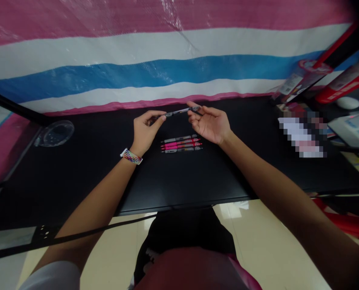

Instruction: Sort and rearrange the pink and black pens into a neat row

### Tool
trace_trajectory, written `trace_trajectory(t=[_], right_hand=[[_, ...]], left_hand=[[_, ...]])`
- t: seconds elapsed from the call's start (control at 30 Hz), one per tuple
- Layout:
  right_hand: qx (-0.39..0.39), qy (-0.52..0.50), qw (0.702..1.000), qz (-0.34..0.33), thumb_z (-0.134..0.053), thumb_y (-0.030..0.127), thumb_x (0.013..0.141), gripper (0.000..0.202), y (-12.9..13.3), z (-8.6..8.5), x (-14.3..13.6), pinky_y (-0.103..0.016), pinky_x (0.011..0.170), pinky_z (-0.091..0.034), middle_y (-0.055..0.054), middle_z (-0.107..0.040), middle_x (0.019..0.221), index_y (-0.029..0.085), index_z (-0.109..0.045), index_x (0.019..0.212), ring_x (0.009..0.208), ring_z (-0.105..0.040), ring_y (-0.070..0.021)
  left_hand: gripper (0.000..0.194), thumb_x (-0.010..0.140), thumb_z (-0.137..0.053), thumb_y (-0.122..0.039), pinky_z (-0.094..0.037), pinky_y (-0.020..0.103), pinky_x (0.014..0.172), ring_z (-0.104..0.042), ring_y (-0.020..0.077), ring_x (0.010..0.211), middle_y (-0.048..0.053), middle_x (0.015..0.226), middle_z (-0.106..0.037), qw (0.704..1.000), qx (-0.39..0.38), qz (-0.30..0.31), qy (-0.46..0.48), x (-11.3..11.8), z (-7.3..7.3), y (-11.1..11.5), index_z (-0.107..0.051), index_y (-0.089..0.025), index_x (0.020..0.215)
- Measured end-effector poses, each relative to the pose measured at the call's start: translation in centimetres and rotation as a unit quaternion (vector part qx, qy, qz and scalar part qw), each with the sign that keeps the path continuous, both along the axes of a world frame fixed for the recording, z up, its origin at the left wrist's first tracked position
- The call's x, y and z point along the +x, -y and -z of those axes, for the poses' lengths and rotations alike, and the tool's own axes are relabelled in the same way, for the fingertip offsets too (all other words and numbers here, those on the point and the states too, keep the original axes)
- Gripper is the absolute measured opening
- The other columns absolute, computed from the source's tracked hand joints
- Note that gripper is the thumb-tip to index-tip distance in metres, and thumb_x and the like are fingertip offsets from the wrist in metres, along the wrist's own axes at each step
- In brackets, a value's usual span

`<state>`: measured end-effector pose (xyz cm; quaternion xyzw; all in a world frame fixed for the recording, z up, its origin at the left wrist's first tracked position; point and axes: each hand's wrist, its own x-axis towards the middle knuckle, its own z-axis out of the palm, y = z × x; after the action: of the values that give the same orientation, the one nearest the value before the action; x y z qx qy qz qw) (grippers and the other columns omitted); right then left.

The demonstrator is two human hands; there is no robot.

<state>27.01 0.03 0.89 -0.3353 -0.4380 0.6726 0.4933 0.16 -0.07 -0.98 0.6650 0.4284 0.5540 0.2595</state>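
Observation:
A slim pen with a grey and clear barrel is held up, nearly level, above the black desk. The thumb and fingers of my left hand pinch one end of it. At the other end, my right hand, palm turned up, has its thumb and fingertips closed on the pen's tip. Below and between the hands lie several pens side by side on the desk: a grey pen at the back, red and pink pens in the middle, and another grey pen in front.
The black desk backs onto a striped plastic sheet. To the left lies a clear round plastic lid or container. At the right stand a clear plastic cup, a red container, a white box and blurred-out papers.

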Motion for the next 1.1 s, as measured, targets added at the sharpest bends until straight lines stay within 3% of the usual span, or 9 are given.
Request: trace_trajectory(t=[0.13,0.3,0.4,0.6,0.83,0.97,1.1], right_hand=[[0.004,0.018,1.000,0.025,-0.075,0.044,0.096,0.030,-0.19,0.39,-0.22,-0.042,0.090,-0.070,-0.008,-0.083,0.098,0.023,-0.080,0.117,0.098,-0.079,-0.0253],[0.049,0.045,0.997,0.029,-0.074,0.060,0.099,0.040,-0.47,0.82,-0.43,-0.040,0.089,-0.068,-0.009,-0.080,0.099,0.025,-0.078,0.116,0.098,-0.077,-0.0251],[0.054,0.051,0.997,0.038,-0.075,0.062,0.099,0.042,-0.53,0.96,-0.59,-0.039,0.089,-0.067,-0.008,-0.077,0.096,0.025,-0.078,0.116,0.096,-0.076,-0.0243],[0.044,0.014,0.998,0.045,-0.068,0.070,0.102,0.050,-0.33,0.61,-0.77,-0.043,0.096,-0.069,-0.010,-0.077,0.100,0.024,-0.078,0.120,0.111,-0.076,-0.0289],[0.048,0.029,0.998,0.038,-0.075,0.062,0.101,0.041,-0.27,0.65,-0.90,-0.040,0.091,-0.068,-0.009,-0.078,0.099,0.025,-0.078,0.117,0.102,-0.076,-0.0257],[0.015,-0.048,0.999,0.019,-0.074,0.061,0.102,0.041,0.05,0.16,-0.85,-0.038,0.092,-0.068,-0.009,-0.080,0.101,0.024,-0.079,0.119,0.103,-0.076,-0.0248],[-0.043,-0.129,0.991,0.000,-0.075,0.045,0.104,0.023,-0.13,0.18,-0.96,-0.031,0.084,-0.067,-0.003,-0.077,0.091,0.025,-0.077,0.114,0.087,-0.074,-0.0179]], left_hand=[[0.031,0.098,-0.088,-0.054,-0.063,0.037,0.089,-0.080,0.0217,0.093,0.006,0.110,-0.088,1.000,-0.002,0.005,-0.013,0.16,0.08,0.11,-0.089,-0.026,0.110],[0.028,0.100,-0.087,-0.052,-0.063,0.035,0.088,-0.080,0.0211,0.094,0.006,0.108,-0.087,1.000,-0.004,0.002,-0.017,0.33,-0.09,0.29,-0.088,-0.026,0.111],[0.029,0.099,-0.087,-0.052,-0.063,0.036,0.089,-0.080,0.0215,0.094,0.006,0.107,-0.087,1.000,-0.003,0.001,-0.020,0.41,-0.14,0.35,-0.088,-0.026,0.110],[0.029,0.099,-0.087,-0.051,-0.063,0.036,0.089,-0.080,0.0213,0.091,0.006,0.104,-0.088,1.000,-0.003,0.011,-0.006,0.47,0.09,0.22,-0.089,-0.025,0.110],[0.027,0.099,-0.087,-0.051,-0.063,0.038,0.092,-0.080,0.0227,0.097,0.006,0.110,-0.088,1.000,0.006,-0.006,-0.026,0.23,-0.02,0.13,-0.089,-0.026,0.110],[0.027,0.099,-0.087,-0.051,-0.063,0.036,0.089,-0.080,0.0217,0.093,0.006,0.107,-0.088,1.000,0.009,-0.003,-0.017,0.23,0.01,0.09,-0.089,-0.026,0.110],[0.029,0.098,-0.087,-0.052,-0.062,0.035,0.088,-0.079,0.0213,0.093,0.005,0.107,-0.088,1.000,0.010,-0.003,-0.021,0.27,0.16,-0.02,-0.089,-0.026,0.109]])
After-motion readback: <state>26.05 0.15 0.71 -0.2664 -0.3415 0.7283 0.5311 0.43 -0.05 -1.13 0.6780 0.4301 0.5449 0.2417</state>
